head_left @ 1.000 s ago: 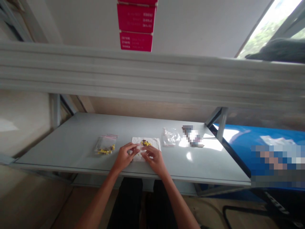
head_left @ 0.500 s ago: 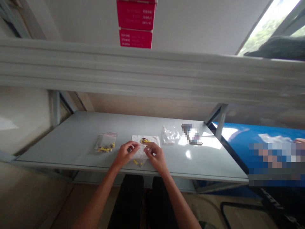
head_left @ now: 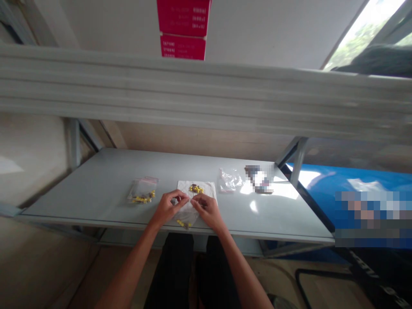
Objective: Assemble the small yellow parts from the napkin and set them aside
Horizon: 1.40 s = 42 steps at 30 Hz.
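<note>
Between my hands hangs a small clear zip bag [head_left: 186, 216] with several yellow pieces, capsule-like, at its bottom. My left hand [head_left: 170, 205] pinches the bag's top edge at its left. Close beside it, the thumb and fingers of my right hand [head_left: 206, 208] are pinched on the same top edge, the fingertips of both hands nearly touching. Beneath and behind the bag lies a white cloth or tissue [head_left: 209, 189], bearing a little heap of yellow and dark red capsule-like pieces [head_left: 196, 189]. Left of my hands, clear zip bags [head_left: 143, 187] with similar pieces lie flat on the grey table [head_left: 106, 184].
A crumpled clear plastic bag [head_left: 229, 180] lies right of the cloth, beside a blurred-out object [head_left: 260, 178]. A shelf beam [head_left: 193, 94] crosses above the table, with red boxes [head_left: 183, 45] on it. At right, another person's blurred hand appears over a blue surface [head_left: 317, 180].
My right hand has shifted slightly left along the bag's top edge, closer to my left hand. The bag's bottom has swung a little left. The whole view has tilted slightly.
</note>
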Motion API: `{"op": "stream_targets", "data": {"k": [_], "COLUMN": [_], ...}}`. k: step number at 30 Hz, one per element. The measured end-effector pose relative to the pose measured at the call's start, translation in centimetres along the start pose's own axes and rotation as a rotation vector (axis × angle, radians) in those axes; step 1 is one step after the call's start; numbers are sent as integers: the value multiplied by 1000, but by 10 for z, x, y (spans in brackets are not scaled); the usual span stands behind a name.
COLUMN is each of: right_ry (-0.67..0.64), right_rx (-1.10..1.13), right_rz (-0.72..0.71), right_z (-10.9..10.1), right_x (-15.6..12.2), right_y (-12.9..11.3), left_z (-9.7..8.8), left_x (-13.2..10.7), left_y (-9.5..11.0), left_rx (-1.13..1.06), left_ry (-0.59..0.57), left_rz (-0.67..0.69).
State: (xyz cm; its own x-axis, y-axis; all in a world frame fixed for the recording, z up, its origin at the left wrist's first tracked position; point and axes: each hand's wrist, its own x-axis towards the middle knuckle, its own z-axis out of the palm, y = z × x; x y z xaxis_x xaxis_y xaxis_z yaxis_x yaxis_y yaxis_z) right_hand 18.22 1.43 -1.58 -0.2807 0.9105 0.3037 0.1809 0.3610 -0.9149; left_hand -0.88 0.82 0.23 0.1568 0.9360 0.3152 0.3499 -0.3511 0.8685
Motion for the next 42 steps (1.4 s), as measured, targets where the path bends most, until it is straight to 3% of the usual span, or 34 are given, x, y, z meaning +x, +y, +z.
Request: {"op": "stream_targets", "data": {"k": [16, 25, 33, 42], "right_ry": [4, 27, 19, 30], "right_rx": [-82, -87, -93, -110], "right_rz": [-62, 0, -29, -18], "right_z": [-1, 2, 0, 1], "right_x": [1, 3, 0, 1], "right_y": [-11, -4, -9, -7], "left_z": [2, 1, 2, 3], "left_x": [-1, -3, -1, -3], "left_y": [3, -4, -1, -1], "left_rx": [-9, -68, -70, -30], "left_ry": [-36, -11, -65, -20], "left_rz": [-14, -89, -91, -82]}}
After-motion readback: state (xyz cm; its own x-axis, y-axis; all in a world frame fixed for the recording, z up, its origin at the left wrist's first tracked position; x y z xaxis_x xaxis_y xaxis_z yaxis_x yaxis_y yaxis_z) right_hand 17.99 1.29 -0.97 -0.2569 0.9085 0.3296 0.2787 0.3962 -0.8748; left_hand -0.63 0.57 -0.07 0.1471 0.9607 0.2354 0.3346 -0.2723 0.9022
